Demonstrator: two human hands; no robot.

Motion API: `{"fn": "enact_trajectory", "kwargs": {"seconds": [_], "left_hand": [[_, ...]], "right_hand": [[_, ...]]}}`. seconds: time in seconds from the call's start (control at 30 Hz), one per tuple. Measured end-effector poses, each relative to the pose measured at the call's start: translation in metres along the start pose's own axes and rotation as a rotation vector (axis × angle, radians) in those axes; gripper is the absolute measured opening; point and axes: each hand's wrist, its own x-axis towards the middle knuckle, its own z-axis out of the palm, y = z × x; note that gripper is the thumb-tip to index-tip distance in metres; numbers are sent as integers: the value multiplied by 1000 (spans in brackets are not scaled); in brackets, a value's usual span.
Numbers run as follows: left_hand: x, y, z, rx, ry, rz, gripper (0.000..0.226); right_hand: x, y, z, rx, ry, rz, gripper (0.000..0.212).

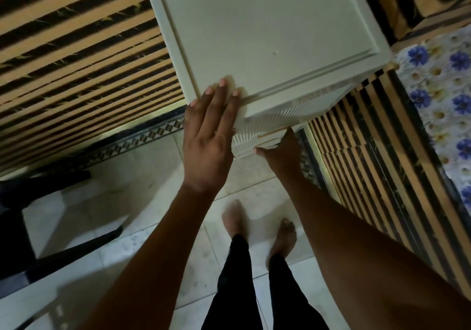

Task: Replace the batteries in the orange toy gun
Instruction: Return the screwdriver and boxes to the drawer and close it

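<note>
Left hand spread flat on white drawer unit, right hand gripping drawer front below; fetching stage, drawer needing pulling next.

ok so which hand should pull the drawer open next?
Right. The right hand is already at the ribbed drawer front of the white drawer unit, fingers at its edge. The left hand lies flat on top, likely steadying.

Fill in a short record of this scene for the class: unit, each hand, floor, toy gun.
unit: cream plastic drawer unit with ribbed front
left hand: left hand flat on the unit's top front corner
right hand: right hand at a drawer front lower down; grip unclear
floor: pale tiled floor, bare feet on it
toy gun: not in view
</note>
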Motion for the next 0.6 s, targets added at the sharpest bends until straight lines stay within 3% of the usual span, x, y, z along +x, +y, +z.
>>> {"fn": "enact_trajectory", "kwargs": {"seconds": [0.1, 0.3, 0.5, 0.6], "left_hand": [[0, -2, 2, -2, 26, 5, 47], [-2, -4, 5, 3, 53, 26, 46], [-1, -2, 5, 15, 37, 16, 53], [2, 1, -3, 9, -7, -9, 56]], "right_hand": [[21, -8, 20, 157, -49, 97, 122], [36, -3, 31, 152, 3, 138, 137], [24, 1, 5, 243, 77, 130, 112], [7, -6, -19, 319, 73, 123, 90]]}}
